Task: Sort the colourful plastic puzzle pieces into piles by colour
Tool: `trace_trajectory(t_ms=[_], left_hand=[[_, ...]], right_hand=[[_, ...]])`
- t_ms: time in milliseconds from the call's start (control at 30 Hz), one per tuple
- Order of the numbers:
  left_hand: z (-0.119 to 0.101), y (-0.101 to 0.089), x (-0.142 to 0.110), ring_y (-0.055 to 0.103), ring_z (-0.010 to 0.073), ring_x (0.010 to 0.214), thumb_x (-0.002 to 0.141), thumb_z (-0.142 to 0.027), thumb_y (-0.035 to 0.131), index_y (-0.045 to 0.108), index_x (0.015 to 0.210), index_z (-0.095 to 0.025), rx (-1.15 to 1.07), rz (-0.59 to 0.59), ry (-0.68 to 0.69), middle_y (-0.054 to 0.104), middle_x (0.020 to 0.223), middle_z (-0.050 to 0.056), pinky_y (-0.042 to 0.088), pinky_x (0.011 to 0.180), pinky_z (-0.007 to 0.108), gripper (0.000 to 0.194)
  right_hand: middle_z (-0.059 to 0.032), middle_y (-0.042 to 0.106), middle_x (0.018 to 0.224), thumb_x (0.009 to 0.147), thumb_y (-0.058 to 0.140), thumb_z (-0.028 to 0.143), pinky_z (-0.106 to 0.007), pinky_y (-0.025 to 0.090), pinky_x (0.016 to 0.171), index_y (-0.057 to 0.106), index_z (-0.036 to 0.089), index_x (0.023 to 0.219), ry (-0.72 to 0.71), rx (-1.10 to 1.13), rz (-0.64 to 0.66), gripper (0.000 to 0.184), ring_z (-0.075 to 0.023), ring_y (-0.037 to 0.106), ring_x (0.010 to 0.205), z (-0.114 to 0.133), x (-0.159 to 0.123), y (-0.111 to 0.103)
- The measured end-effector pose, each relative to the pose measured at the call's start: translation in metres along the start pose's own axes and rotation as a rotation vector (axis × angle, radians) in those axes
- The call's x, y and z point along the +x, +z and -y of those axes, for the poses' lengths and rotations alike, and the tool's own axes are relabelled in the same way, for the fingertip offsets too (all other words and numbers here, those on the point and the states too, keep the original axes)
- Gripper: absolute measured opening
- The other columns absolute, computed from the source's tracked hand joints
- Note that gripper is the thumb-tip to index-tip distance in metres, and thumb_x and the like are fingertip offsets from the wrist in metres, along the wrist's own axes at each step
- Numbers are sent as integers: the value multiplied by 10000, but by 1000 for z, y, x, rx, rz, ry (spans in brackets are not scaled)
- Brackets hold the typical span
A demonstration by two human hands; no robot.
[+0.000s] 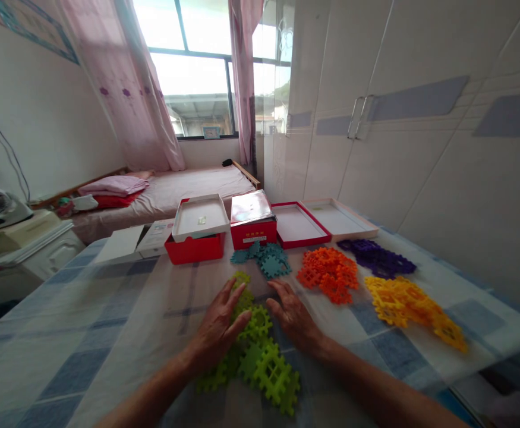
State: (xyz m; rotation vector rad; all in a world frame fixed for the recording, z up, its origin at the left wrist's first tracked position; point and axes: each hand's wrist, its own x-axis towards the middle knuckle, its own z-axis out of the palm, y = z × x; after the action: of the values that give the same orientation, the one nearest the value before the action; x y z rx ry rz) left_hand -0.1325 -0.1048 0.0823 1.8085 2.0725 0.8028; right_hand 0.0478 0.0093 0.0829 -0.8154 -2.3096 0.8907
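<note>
A loose heap of lime-green interlocking plastic pieces (271, 368) lies on the table in front of me. My left hand (217, 321) rests over the heap's left side, fingers stretched out and covering part of it. On the other side, my right hand (295, 318) is held with fingers apart, close to the heap's right edge and holding nothing. Just past my fingertips sits a small pile of teal pieces (272, 261). Orange pieces (328, 273) are heaped to the right of my right hand.
Farther right lie yellow pieces (413, 306) and purple pieces (378, 257). Along the back stand a red box with a white tray (197, 246), another red box (253, 232), a red-rimmed lid (302, 226) and a pale lid (340, 219). A checked cloth (121, 333) covers the table.
</note>
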Motion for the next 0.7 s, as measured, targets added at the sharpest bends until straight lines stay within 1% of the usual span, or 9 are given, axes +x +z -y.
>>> trace_trajectory(t_ms=[67, 167, 200, 267, 333, 400, 500, 600, 700], left_hand=[[8, -14, -17, 164, 277, 1388, 817, -557, 453, 239, 1426, -313, 77, 30, 51, 104, 1534, 23, 222, 1108, 471, 690], [28, -31, -49, 138, 360, 1378, 610, -639, 645, 129, 1433, -381, 166, 113, 133, 23, 1532, 12, 226, 1086, 537, 1006], [35, -32, -57, 145, 382, 1370, 547, -654, 679, 95, 1434, -389, 177, 132, 147, 20, 1530, 20, 241, 1073, 554, 1094], [46, -25, -67, 159, 412, 1357, 471, -661, 713, 52, 1432, -395, 196, 156, 182, 27, 1527, 37, 261, 1053, 581, 1196], [50, -10, -65, 176, 419, 1351, 463, -645, 725, 49, 1437, -381, 203, 134, 236, 40, 1527, 60, 287, 1039, 581, 1215], [46, 8, -58, 185, 415, 1350, 506, -610, 725, 61, 1446, -348, 199, 79, 275, 48, 1531, 84, 307, 1032, 568, 1181], [26, 28, -46, 184, 400, 1354, 566, -567, 720, 72, 1454, -299, 174, 28, 284, 32, 1535, 112, 319, 1031, 548, 1132], [3, 30, -35, 166, 359, 1371, 631, -589, 668, 111, 1455, -262, 136, 37, 298, 58, 1534, 121, 309, 1052, 510, 1047], [-3, 19, -16, 146, 290, 1389, 812, -535, 489, 216, 1437, -234, 132, -39, 239, 146, 1525, 102, 248, 1094, 479, 746]], right_hand=[[-127, 382, 1408, 873, 435, 432, -416, 250, 1090, 385, 167, 1354, -32, 7, 102, 551, -220, 313, 1319, 7, -10, -20], [-103, 223, 1498, 683, 668, 500, -473, 182, 1103, 252, 252, 1429, -155, -37, 361, 889, -279, 177, 1374, 11, -36, -43], [-101, 206, 1504, 619, 726, 465, -486, 181, 1098, 241, 276, 1432, -187, -62, 429, 965, -299, 172, 1374, 9, -45, -44], [-113, 238, 1491, 581, 761, 358, -498, 194, 1088, 270, 298, 1420, -221, -122, 499, 974, -318, 214, 1358, 1, -60, -36], [-118, 288, 1470, 621, 731, 287, -493, 196, 1088, 291, 292, 1413, -243, -175, 510, 906, -306, 257, 1345, -6, -66, -24], [-105, 311, 1462, 662, 702, 295, -477, 183, 1101, 285, 274, 1416, -260, -189, 503, 862, -279, 277, 1341, -8, -64, -19], [-85, 336, 1454, 675, 693, 320, -445, 183, 1113, 340, 238, 1393, -203, -185, 479, 804, -251, 286, 1338, -1, -60, -28], [-81, 332, 1456, 707, 646, 254, -438, 201, 1111, 406, 217, 1357, -106, -209, 410, 694, -238, 249, 1353, -2, -59, -42], [-79, 306, 1468, 761, 606, 316, -457, 214, 1106, 408, 217, 1357, -90, -206, 316, 636, -247, 210, 1367, -15, -60, -45]])
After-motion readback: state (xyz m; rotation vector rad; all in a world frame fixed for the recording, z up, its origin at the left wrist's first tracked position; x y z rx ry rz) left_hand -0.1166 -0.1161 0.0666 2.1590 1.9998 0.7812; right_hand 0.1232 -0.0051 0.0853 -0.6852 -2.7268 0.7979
